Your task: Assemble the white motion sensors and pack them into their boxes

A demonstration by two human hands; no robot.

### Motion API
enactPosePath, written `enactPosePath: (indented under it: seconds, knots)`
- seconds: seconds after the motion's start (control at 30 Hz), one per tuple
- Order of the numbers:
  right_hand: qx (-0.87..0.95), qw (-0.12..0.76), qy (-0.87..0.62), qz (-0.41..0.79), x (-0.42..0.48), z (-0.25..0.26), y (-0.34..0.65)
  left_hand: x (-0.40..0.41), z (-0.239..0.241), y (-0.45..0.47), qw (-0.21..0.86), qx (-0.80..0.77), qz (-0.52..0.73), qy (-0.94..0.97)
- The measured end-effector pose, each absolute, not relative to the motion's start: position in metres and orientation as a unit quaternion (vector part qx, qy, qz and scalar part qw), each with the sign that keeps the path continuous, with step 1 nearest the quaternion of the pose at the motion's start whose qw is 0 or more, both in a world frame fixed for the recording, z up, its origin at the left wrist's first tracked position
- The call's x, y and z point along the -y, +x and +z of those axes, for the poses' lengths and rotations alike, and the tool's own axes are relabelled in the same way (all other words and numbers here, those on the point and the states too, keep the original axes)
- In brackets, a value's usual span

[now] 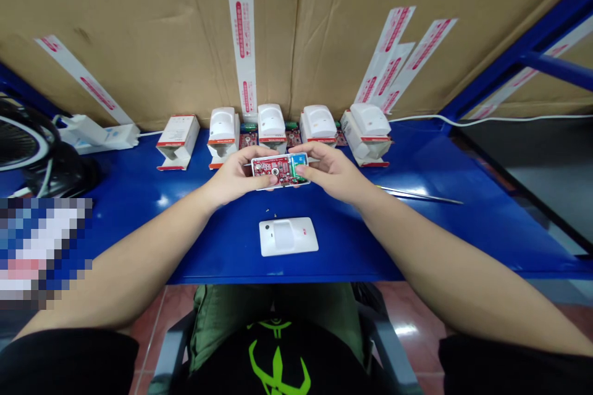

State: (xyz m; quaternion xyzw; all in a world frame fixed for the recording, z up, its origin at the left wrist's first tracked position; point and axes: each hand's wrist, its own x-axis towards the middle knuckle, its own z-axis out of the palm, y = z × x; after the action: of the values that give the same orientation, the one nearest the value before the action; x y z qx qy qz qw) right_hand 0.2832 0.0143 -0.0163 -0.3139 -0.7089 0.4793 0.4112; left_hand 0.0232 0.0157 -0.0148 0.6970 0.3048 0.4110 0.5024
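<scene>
Between my two hands, above the blue table, is a white motion sensor housing [280, 171] with a red circuit board inside. My left hand [234, 178] grips its left end, thumb lying on the board. At the right end my right hand [330, 171] holds it, thumb over a green and blue part that looks like a battery. Below, near the table's front edge, lies the white sensor cover [289, 236] with its lens facing up. A few tiny screws [271, 214] rest just beyond the cover.
Several small boxes [178, 139] line the back, most with white sensors [319, 121] on top and red circuit boards [248, 140] between them. Tweezers [419, 195] lie to the right. A black fan [41, 148] and white power strip [99, 134] stand at left.
</scene>
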Motion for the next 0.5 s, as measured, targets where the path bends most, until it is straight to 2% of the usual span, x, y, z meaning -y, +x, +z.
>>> enactPosePath:
  seconds: [0.23,0.37,0.5]
  knots:
    - [0.682,0.411,-0.346,0.496,-0.012,-0.014,0.282,-0.02,-0.017,0.019,0.501,-0.289,0.389,0.717]
    - [0.676,0.404,-0.363,0.498,-0.008,-0.016,0.276,-0.023,-0.015,0.012,0.361,-0.304,0.373,0.798]
    - [0.729,0.391,-0.411,0.383,-0.004,-0.011,0.279,-0.026,-0.007,0.004,0.207,-0.334,0.35,0.85]
